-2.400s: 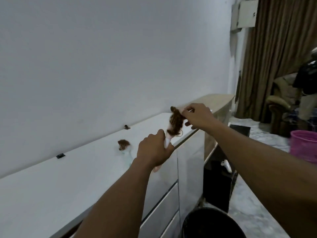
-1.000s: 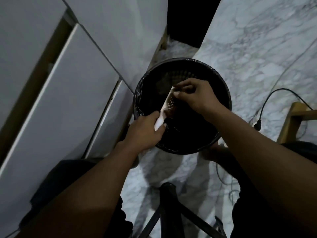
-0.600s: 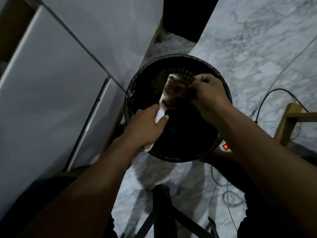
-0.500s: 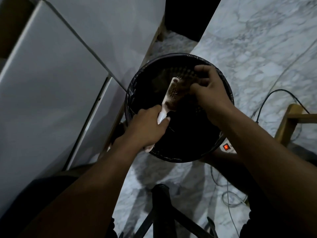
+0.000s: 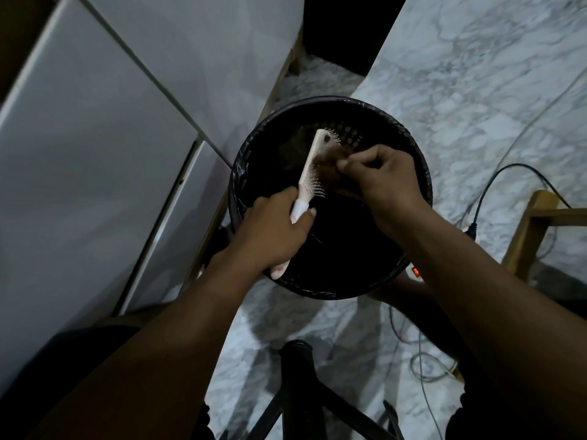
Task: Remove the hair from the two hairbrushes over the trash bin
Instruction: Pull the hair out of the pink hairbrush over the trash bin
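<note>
- Far left, the white cabinet fronts (image 5: 104,128) stand just beside the trash bin (image 5: 422,173), which sits on the marble floor (image 5: 476,74) with its black liner folded over the rim.
- The left hand (image 5: 273,230) is wrapped tight round the handle of the pale hairbrush (image 5: 309,173), gripping low so that the handle's butt pokes out under the palm.
- The brush is over the bin's open mouth, inside the rim. Its long axis runs from the left hand, near the bin's near-left edge, up and away toward the far wall, and the bristles face right.
- A clump of brown hair (image 5: 330,166) sits in the bristles about midway along the head; the rows above and below it look bare.
- The right hand (image 5: 384,176) comes in from the bristle side, thumb and fingertips (image 5: 344,165) pinched shut on that clump, the other fingers curled.
- So the hair lies directly left of the right hand, touching it, and the right hand is the one placed to strip it. My judgement is that the pull needs to go rightward, off the bristle tips and across the brush's long axis, with the left hand bracing the handle.
- The clump is above the bin's interior, so it should fall inside if released here.
- Further right, a black cable (image 5: 495,182) trails over the floor near a wooden frame (image 5: 527,230), well clear of the hands.
- Only one brush is in view; by my reckoning the task is under halfway.
</note>
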Motion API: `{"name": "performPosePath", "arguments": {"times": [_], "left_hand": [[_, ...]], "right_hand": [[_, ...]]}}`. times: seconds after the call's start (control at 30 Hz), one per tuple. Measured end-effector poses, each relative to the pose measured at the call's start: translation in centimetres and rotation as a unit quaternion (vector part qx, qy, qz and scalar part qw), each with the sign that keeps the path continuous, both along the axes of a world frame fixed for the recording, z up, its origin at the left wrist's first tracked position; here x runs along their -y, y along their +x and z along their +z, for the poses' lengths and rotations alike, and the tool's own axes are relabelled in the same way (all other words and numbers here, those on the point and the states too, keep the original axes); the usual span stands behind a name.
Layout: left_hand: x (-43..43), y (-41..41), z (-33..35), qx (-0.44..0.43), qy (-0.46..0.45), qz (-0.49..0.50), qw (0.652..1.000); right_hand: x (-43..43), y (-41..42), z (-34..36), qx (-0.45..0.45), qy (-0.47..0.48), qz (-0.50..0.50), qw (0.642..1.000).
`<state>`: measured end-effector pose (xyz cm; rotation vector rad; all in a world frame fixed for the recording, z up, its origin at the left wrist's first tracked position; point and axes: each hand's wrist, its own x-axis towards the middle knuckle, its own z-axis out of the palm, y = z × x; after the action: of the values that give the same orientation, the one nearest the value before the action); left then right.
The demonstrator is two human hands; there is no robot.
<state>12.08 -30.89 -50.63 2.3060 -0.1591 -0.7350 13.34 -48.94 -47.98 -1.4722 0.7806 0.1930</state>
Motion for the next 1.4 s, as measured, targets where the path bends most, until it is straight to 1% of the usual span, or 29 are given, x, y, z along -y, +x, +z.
{"name": "performPosePath", "arguments": {"times": [0.07,0.13,0.17,0.2,0.23,0.27,0.3,0.33,0.4,0.43,0.5,0.6,0.63,0.7,0.73,0.8,0.87,0.93,1.0,1.07,1.17,1.23,1.4], "left_hand": [[0.1,0.1,0.4,0.009,-0.009,0.008,1.000],[0.0,0.2,0.5,0.015,-0.008,0.011,1.000],[-0.1,0.2,0.5,0.015,-0.004,0.010,1.000],[-0.1,0.2,0.4,0.014,0.001,0.008,1.000],[-0.2,0.2,0.4,0.014,0.005,0.002,1.000],[-0.2,0.1,0.3,0.017,0.008,-0.006,1.000],[-0.1,0.0,0.3,0.020,0.010,-0.015,1.000],[0.0,0.0,0.3,0.022,0.012,-0.022,0.999],[0.2,0.0,0.3,0.023,0.013,-0.023,0.999],[0.1,0.1,0.2,0.026,0.012,-0.022,0.999],[0.0,0.1,0.2,0.030,0.011,-0.020,0.999],[0.0,0.1,0.2,0.030,0.006,-0.015,0.999],[0.1,0.1,0.2,0.031,0.004,-0.012,0.999],[0.2,0.2,0.4,0.032,-0.002,-0.004,0.999],[0.2,0.2,0.4,0.033,-0.006,0.000,0.999],[0.2,0.3,0.6,0.036,-0.012,0.007,0.999],[0.2,0.4,0.6,0.038,-0.012,0.017,0.999],[0.1,0.4,0.6,0.038,-0.012,0.025,0.999],[0.1,0.3,0.6,0.040,-0.014,0.022,0.999],[0.1,0.2,0.6,0.048,-0.016,0.011,0.999],[0.2,0.2,0.6,0.053,-0.026,-0.003,0.998],[0.3,0.2,0.5,0.053,-0.033,-0.011,0.998],[0.5,0.0,0.6,0.054,-0.048,-0.018,0.997]], "right_hand": [[-0.1,0.5,0.6,-0.026,0.124,-0.081,0.989],[0.2,0.9,0.6,-0.057,0.218,-0.122,0.967],[0.4,0.9,0.5,-0.066,0.237,-0.112,0.963],[0.6,0.8,0.4,-0.068,0.225,-0.084,0.968],[0.7,0.5,0.4,-0.059,0.176,-0.040,0.982],[0.6,0.1,0.4,-0.037,0.106,0.012,0.994],[0.5,-0.2,0.5,-0.002,0.027,0.066,0.997],[0.4,-0.4,0.4,0.032,-0.059,0.117,0.991],[-0.1,-0.6,-0.2,0.078,-0.200,0.182,0.960],[-0.2,-0.5,-0.6,0.082,-0.240,0.189,0.949],[-0.5,-0.3,-0.7,0.077,-0.256,0.167,0.949],[-0.3,-0.1,-0.7,0.065,-0.198,0.094,0.974],[-0.2,-0.1,-0.6,0.060,-0.158,0.068,0.983],[-0.1,0.1,-0.5,0.044,-0.036,0.005,0.998],[0.0,0.3,-0.5,0.034,0.030,-0.034,0.998],[0.0,0.6,-0.3,0.005,0.128,-0.095,0.987],[0.1,0.9,-0.4,-0.021,0.193,-0.123,0.973],[0.0,1.1,-0.4,-0.030,0.209,-0.129,0.969],[0.2,1.2,-0.2,-0.026,0.158,-0.105,0.982],[0.4,1.1,0.3,0.001,0.091,-0.047,0.995],[0.3,0.4,0.0,0.052,0.000,0.039,0.998],[0.1,0.2,-0.4,0.060,-0.043,0.035,0.997],[0.6,0.3,-1.0,0.080,-0.069,-0.004,0.994]]}}
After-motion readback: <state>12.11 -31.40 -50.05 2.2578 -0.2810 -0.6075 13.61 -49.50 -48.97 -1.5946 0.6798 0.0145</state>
